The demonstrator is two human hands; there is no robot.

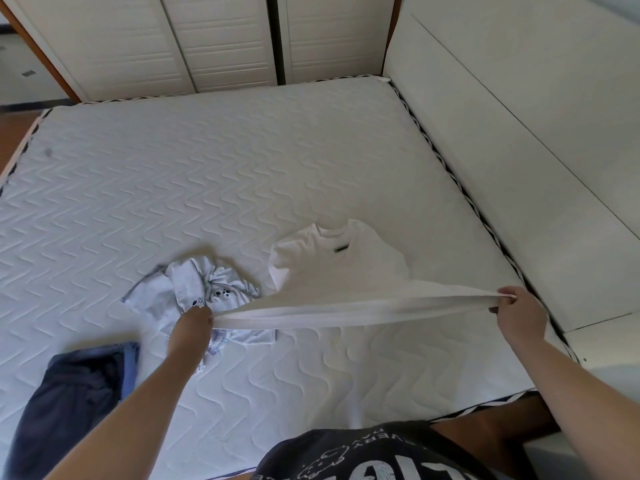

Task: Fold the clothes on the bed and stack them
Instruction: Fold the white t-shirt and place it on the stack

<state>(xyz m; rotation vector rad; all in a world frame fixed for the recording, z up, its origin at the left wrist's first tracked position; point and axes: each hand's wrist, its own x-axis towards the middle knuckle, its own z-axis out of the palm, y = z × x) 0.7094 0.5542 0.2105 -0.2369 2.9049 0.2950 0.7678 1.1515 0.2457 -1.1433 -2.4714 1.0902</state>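
We see a white T-shirt (332,271) spread on the bed (207,168), its collar end lying flat on the quilted mattress toward the far side and its hem lifted toward us. The left hand (192,327) pinches 1 corner of the hem, fingers curled round the cloth, low over the mattress. The right hand (516,310) pinches the other corner, thumb and fingers closed on the fabric, near the right edge of the bed. Between the 2 hands the hem is pulled taut in a nearly straight band, raised off the mattress, while the rest of the shirt slopes down from it to the bed.

Just left of the T-shirt lies a crumpled pale garment (194,289) with small dark prints; the left hand is over its near part, and we cannot tell whether they touch. At the lower left a dark blue garment (69,403) lies bunched at the near edge of the bed, apart from the other 2. Beyond the bed stand white wardrobe doors (221,43), and a white headboard panel (519,133) runs along the right side.
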